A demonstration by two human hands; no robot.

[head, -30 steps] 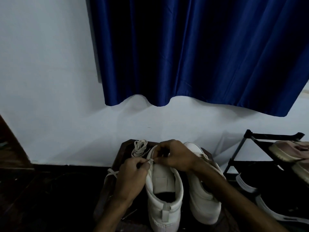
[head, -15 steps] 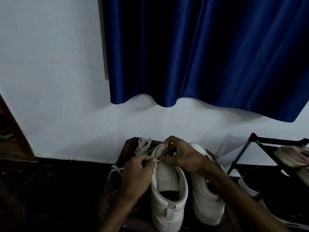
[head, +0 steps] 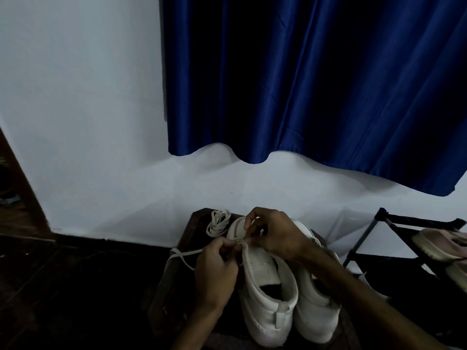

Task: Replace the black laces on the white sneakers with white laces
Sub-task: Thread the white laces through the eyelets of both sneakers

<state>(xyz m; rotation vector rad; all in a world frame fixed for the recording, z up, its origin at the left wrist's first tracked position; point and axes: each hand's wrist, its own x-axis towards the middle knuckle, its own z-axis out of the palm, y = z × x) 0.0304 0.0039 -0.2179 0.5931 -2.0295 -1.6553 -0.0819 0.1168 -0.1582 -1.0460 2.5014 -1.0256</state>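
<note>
Two white sneakers stand side by side on a dark wooden stool [head: 177,294], heels toward me. My left hand [head: 217,271] pinches a white lace [head: 184,255] at the left side of the left sneaker [head: 265,294]; the lace trails off leftward over the stool's edge. My right hand [head: 275,234] hovers over that shoe's front, fingers curled and pinching the same lace near the eyelets. The right sneaker [head: 316,317] lies partly under my right forearm. A second white lace [head: 218,222] sits coiled at the stool's far corner. No black lace shows.
A white wall [head: 101,147] and a blue curtain [head: 316,84] rise behind the stool. A black shoe rack [head: 379,223] at right holds a pinkish shoe [head: 442,245]. The floor [head: 75,286] is dark. A wooden frame [head: 22,188] stands at far left.
The view has shifted slightly. My hands stay on the left sneaker's front, working the white lace; the right hand has lifted a little.
</note>
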